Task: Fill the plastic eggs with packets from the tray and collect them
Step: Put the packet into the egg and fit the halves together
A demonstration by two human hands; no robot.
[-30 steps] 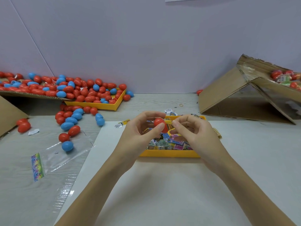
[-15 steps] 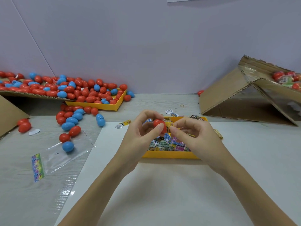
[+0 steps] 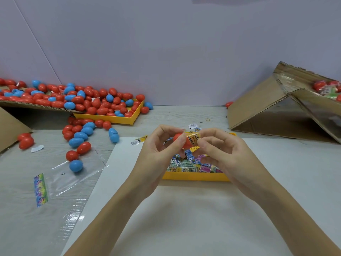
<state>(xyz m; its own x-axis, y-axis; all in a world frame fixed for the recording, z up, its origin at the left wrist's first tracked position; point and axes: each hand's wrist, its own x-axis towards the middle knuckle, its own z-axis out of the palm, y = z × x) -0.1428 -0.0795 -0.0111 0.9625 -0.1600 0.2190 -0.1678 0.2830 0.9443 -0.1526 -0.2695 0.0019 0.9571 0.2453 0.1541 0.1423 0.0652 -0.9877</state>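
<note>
My left hand (image 3: pixel 156 156) grips a red plastic egg half (image 3: pixel 180 140) between thumb and fingers, just above the yellow tray (image 3: pixel 195 177). My right hand (image 3: pixel 221 154) pinches a yellow packet (image 3: pixel 193 138) whose end sits against the egg's open side. The tray holds several colourful packets (image 3: pixel 186 165). Both hands partly hide the egg and the tray's far side.
A second yellow tray (image 3: pixel 110 119) and cardboard flap at the back left carry several red and blue eggs; more eggs (image 3: pixel 81 137) lie loose on the table. A cardboard box (image 3: pixel 276 111) with filled eggs stands at the right. A clear plastic bag (image 3: pixel 60 180) lies at the left.
My right hand has brought a yellow packet up to the red egg half held in my left hand. Both hands stay above the tray.
</note>
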